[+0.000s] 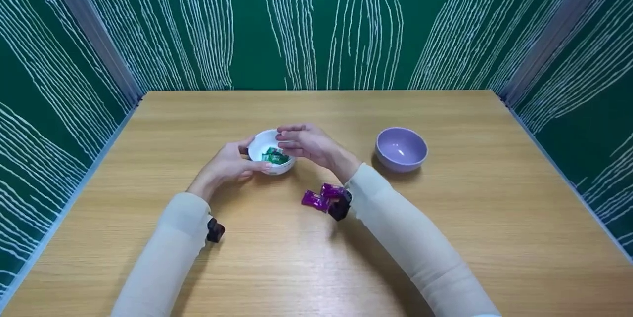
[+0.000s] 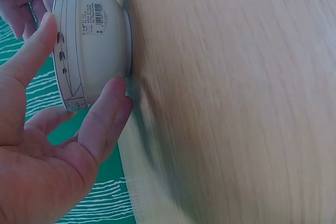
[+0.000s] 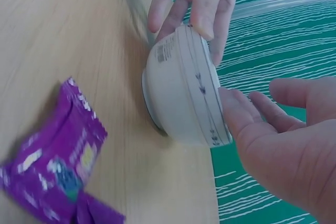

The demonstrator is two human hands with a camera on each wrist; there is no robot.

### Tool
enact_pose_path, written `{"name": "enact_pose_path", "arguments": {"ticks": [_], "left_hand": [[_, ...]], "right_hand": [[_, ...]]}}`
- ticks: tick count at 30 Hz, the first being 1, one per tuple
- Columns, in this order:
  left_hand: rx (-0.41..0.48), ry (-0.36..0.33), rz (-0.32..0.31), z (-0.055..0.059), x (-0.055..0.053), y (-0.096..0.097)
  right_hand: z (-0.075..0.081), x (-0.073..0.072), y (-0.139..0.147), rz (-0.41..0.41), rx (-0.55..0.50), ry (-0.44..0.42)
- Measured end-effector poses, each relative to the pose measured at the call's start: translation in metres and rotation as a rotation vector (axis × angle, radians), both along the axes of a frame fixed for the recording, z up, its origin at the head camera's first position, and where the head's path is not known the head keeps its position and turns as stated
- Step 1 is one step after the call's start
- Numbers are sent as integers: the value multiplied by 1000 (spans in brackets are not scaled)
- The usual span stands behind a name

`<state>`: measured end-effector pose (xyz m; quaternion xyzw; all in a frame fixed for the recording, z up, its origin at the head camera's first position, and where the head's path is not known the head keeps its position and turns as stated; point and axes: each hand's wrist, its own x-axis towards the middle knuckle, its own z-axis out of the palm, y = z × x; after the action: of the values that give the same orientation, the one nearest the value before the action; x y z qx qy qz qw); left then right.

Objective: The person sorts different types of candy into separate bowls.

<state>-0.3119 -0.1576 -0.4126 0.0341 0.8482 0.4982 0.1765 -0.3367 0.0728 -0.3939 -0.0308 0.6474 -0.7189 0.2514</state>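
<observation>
My left hand holds the white bowl at its left side, thumb at the near rim. In the left wrist view, fingers support the wall of the bowl, which carries a barcode label and a dark printed pattern. Several green-wrapped sweets lie inside. My right hand hovers at the bowl's right rim, fingers extended and thumb apart; no item shows in it. From the right wrist, the fingers of that hand meet or nearly meet the rim; contact is unclear.
Purple-wrapped sweets lie on the wooden table, partly hidden by the black device on my right wrist. A lilac bowl stands to the right, with nothing inside. Green walls with white streaks enclose the table's back and sides.
</observation>
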Motion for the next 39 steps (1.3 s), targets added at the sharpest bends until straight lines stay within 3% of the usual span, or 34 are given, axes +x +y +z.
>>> {"name": "enact_pose_path", "arguments": {"ticks": [7,13,20,23,26,28,32,35,39], "left_hand": [[-13,-45,7,4,2,-2],[-109,-12,6,10,6,-3],[-162,152,-11,14,11,8],[-254,289,-2,15,16,21],[-348,445,-4,17,25,39],[-386,560,-68,19,32,52],[-436,714,-304,20,45,77],[-479,656,-439,20,53,94],[-579,504,-507,15,59,110]], "right_hand": [[10,3,23,69,71,99],[30,14,53,156,296,324],[44,32,110,232,614,645],[41,37,137,230,744,798],[33,39,166,190,837,852],[25,41,186,167,854,852],[6,46,222,106,851,774],[-5,48,239,56,848,687],[-15,47,248,24,864,625]]}}
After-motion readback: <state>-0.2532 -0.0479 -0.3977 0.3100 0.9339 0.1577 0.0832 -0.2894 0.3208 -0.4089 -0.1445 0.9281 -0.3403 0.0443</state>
